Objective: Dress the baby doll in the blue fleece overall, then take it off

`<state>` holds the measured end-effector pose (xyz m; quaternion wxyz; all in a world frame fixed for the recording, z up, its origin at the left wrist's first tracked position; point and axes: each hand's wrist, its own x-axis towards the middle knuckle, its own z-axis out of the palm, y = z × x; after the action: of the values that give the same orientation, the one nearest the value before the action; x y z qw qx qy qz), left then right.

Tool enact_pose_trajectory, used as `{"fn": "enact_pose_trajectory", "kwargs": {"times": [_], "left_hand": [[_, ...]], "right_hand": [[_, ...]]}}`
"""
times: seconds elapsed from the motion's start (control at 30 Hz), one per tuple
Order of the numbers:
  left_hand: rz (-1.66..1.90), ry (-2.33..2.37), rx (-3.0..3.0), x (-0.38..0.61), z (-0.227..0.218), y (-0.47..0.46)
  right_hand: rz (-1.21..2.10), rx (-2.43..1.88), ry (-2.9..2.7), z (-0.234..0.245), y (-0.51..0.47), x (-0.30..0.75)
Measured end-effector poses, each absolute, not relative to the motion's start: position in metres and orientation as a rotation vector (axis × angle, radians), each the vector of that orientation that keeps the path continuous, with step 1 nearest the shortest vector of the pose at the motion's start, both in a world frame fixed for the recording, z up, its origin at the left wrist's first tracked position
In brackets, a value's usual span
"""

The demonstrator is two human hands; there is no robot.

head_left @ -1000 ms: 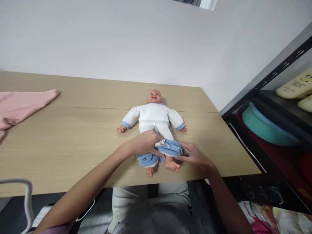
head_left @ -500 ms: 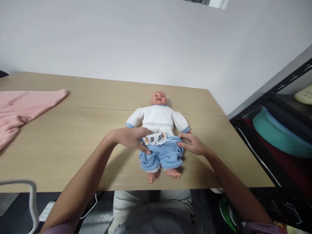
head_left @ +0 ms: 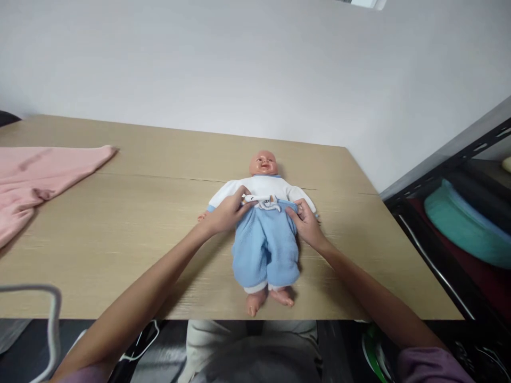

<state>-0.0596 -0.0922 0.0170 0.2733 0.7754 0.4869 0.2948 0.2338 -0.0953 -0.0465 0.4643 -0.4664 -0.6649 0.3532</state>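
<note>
The doll [head_left: 263,183] lies on its back at the centre of the frame, head toward the wall, bare feet near the table's near edge. Blue trousers [head_left: 265,247] cover its legs up to the belly, over a white top. Your left hand [head_left: 227,213] pinches the waistband on the left of the picture, fingers closed on the cloth with the thumb on top. Your right hand [head_left: 305,223] does the same on the other side, fingers curled shut on the band. A small white printed flap sits between your two hands at the waist. The table [head_left: 120,239] is light wood. A pink cloth [head_left: 40,175] lies at its left edge, well apart from the doll. A black shelf [head_left: 451,159] stands at the right, holding a teal item [head_left: 467,223]. A white wire [head_left: 51,324] shows at lower left.
</note>
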Motion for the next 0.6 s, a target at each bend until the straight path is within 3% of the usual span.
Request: {"fn": "enact_pose_trajectory", "kwargs": {"times": [0.3,0.6], "left_hand": [[1.008,1.096,2.125,-0.069,-0.005,-0.085],[1.136,1.335,1.868,-0.058,-0.028,-0.076]], "right_hand": [[0.464,-1.142,-1.733,-0.046,-0.101,0.225],[0.763,-1.306,-1.461,-0.062,-0.085,0.225]]}}
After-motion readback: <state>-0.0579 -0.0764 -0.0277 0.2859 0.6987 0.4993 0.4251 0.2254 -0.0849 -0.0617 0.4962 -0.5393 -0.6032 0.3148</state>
